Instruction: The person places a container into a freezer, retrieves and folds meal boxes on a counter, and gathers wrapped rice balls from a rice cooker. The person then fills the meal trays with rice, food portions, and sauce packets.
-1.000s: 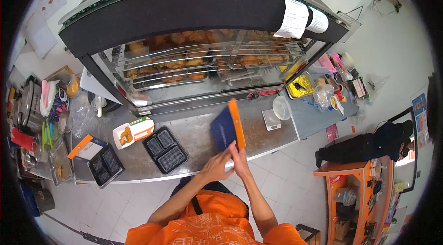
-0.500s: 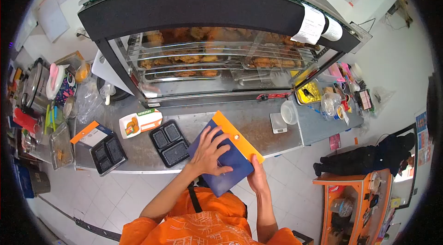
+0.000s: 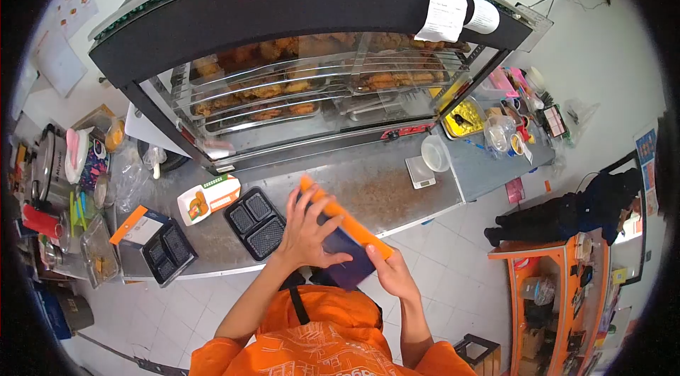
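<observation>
In front of my body I hold a flat dark-blue and orange cardboard sleeve (image 3: 354,271), tilted so its orange edge faces up. My left hand (image 3: 306,234) lies across its left side, fingers over the orange edge and thumb on the blue face. At the right end, my right hand (image 3: 395,274) grips the sleeve between thumb and fingers. Left of my hands, a black compartment tray (image 3: 255,223) sits on the counter. Beside it is a white-and-green paper food box (image 3: 208,199) with a printed food picture.
A heated display case (image 3: 283,142) with fried chicken stands behind the steel counter (image 3: 347,199). Another black tray (image 3: 168,251) with an orange-edged sleeve is at left. A small scale (image 3: 420,173) and plastic tub (image 3: 435,154) sit at right. Another person (image 3: 567,209) is beyond an orange shelf.
The cardboard sleeve has tipped so its orange edge looks narrower and its blue face is less visible. Both hands stay on it. The head view has shifted slightly.
</observation>
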A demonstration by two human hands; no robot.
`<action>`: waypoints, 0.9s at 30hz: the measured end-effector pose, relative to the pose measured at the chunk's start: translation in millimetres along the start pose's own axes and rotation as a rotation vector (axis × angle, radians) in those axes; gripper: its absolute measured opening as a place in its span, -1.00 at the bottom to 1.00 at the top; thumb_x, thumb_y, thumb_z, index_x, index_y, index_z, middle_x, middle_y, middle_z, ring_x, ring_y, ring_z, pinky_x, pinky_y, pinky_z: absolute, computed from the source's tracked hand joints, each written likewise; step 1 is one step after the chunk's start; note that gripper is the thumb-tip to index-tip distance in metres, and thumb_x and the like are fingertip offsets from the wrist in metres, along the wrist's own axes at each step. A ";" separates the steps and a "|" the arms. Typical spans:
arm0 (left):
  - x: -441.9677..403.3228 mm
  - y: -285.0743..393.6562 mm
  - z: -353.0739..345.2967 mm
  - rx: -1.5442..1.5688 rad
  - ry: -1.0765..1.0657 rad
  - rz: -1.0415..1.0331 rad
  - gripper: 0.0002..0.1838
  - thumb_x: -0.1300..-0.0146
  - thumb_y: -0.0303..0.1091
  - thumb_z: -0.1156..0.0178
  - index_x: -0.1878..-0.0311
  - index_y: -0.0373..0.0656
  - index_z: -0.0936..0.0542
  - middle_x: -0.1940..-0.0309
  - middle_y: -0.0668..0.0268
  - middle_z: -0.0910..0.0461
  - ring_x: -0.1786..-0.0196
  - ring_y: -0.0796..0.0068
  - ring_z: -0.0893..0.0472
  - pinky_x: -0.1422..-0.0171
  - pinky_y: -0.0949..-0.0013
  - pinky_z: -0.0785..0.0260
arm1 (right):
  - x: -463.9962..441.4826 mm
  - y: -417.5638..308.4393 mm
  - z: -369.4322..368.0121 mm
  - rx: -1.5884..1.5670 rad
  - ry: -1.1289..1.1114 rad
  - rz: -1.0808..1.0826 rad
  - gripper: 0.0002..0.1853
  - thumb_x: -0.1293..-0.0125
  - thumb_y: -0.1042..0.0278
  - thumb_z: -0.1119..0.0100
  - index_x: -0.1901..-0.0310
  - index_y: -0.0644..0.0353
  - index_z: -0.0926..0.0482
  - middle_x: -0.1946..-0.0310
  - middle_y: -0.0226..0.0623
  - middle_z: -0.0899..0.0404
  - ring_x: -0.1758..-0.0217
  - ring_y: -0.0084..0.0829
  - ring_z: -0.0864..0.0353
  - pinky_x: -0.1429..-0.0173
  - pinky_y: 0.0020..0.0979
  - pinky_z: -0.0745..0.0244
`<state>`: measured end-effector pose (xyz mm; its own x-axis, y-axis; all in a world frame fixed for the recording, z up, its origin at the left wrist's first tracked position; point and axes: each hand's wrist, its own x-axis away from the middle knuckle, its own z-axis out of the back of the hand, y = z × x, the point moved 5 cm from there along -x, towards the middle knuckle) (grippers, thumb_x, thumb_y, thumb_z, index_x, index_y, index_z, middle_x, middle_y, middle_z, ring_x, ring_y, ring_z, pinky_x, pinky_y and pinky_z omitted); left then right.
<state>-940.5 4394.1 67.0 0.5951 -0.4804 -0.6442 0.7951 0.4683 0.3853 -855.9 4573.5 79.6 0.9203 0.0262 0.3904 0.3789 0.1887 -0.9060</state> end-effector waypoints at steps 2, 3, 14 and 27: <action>1.5 -1.3 -2.1 -0.012 -0.040 -0.047 -0.34 -0.13 0.47 -0.23 0.30 -0.04 -0.63 -0.08 0.10 -0.51 -0.38 -0.18 -0.35 -0.47 -0.48 0.04 | -1.8 0.8 -1.9 -0.059 0.030 0.138 -0.58 -0.65 0.23 0.03 -0.33 0.35 -0.50 -0.09 -0.32 -0.64 -0.14 -0.55 -0.50 -0.29 -0.45 -0.39; 9.5 -4.2 -3.1 0.000 -0.072 -0.065 -0.36 -0.15 0.45 -0.22 0.35 -0.05 -0.61 -0.04 0.10 -0.53 -0.36 -0.18 -0.37 -0.47 -0.48 0.03 | -1.0 1.5 -0.9 -0.087 0.050 0.204 -0.57 -0.65 0.24 0.03 -0.35 0.34 -0.50 -0.14 -0.30 -0.64 -0.18 -0.54 -0.51 -0.32 -0.45 -0.39; 105.9 -14.4 -19.7 0.364 -0.178 0.468 -0.58 -0.24 -0.01 -0.34 0.29 -0.26 -0.61 -0.20 -0.08 -0.60 -0.30 -0.18 -0.53 -0.28 -0.04 -0.43 | -5.9 20.6 38.6 -0.892 0.485 0.239 -0.53 -0.64 0.18 0.03 -0.40 0.30 -0.39 -0.18 -0.13 -0.59 -0.25 -0.37 -0.58 -0.37 -0.34 -0.47; 61.2 -62.9 -24.8 0.038 -0.328 0.636 -0.72 -0.44 -0.26 -0.15 0.07 -0.29 -0.69 0.49 -0.13 -0.63 0.41 -0.25 -0.64 0.21 -0.15 -0.50 | -76.4 92.3 75.6 -0.359 1.068 0.150 -0.47 -0.59 0.21 -0.06 -0.42 0.35 -0.25 -0.24 -0.04 -0.44 -0.30 -0.27 -0.46 -0.39 -0.24 -0.39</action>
<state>-957.0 4353.7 -13.0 0.9445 -0.3235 -0.0575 0.2821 0.7087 0.6467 -898.6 4663.1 -21.5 0.5057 -0.8580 0.0900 0.1056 -0.0419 -0.9935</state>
